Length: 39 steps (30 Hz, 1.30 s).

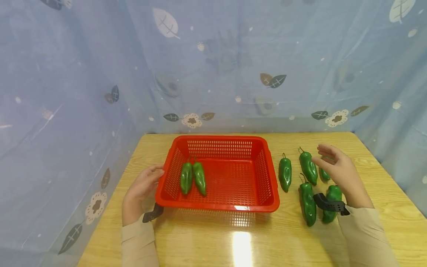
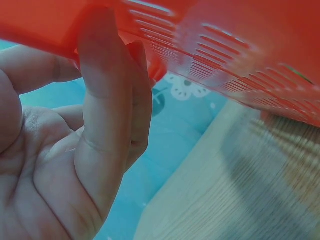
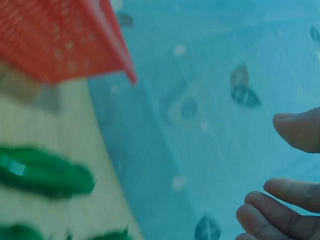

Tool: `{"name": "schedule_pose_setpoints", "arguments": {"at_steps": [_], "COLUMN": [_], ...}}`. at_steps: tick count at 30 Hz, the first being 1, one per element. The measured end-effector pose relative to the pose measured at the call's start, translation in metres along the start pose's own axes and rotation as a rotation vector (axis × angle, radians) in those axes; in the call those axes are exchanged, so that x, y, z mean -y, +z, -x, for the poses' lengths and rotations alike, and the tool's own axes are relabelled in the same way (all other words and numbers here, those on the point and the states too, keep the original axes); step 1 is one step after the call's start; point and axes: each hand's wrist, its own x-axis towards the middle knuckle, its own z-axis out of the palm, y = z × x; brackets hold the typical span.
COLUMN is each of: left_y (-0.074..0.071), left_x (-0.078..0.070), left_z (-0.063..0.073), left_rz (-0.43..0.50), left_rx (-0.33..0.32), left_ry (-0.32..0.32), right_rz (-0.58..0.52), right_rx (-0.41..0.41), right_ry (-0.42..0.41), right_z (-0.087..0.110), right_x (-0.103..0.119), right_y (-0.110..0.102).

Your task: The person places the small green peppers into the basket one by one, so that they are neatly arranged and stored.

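Observation:
A red plastic basket (image 1: 230,205) with slotted walls stands on the table, and two green chili peppers (image 1: 186,178) lie side by side in its left part. At the basket's left rim, my left hand (image 1: 141,185) holds on with fingertips and thumb; the left wrist view shows its fingers (image 2: 107,95) curled against the rim. Over on the right, my right hand (image 1: 337,167) hovers above several more green peppers (image 1: 307,204) with nothing in it. Its thumb (image 3: 300,131) and fingers are spread apart, and it partly covers one pepper (image 1: 324,175) in the head view.
A light wood table (image 1: 200,241) carries everything. Near the basket's right wall lies a single pepper (image 1: 285,173). A blue patterned curtain (image 1: 227,74) hangs behind the table and along its sides. Black wrist straps (image 1: 331,205) are on both arms.

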Motion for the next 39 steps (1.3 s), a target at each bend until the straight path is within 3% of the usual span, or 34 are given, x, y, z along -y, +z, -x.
{"name": "schedule_pose_setpoints", "arguments": {"at_steps": [9, 15, 23, 30, 39], "left_y": [0.000, 0.001, 0.000, -0.002, -0.002], "left_x": [0.001, 0.004, 0.006, 0.002, 0.004], "left_z": [0.000, 0.000, 0.000, -0.002, -0.003], "left_rz": [0.006, 0.011, 0.013, -0.003, 0.006], "left_rx": [0.003, -0.005, 0.014, 0.008, 0.021], "left_ry": [-0.002, -0.003, 0.008, 0.030, 0.029], "right_rz": [0.020, 0.027, 0.049, -0.035, -0.056], "right_rx": [-0.045, -0.052, -0.002, 0.084, 0.072], "right_ry": [0.119, 0.171, 0.202, 0.254, 0.193], "right_z": [0.027, 0.040, 0.050, 0.053, 0.054], "right_x": [-0.057, -0.080, -0.097, -0.111, -0.119], "right_y": [-0.002, 0.000, -0.001, 0.005, 0.016]}}
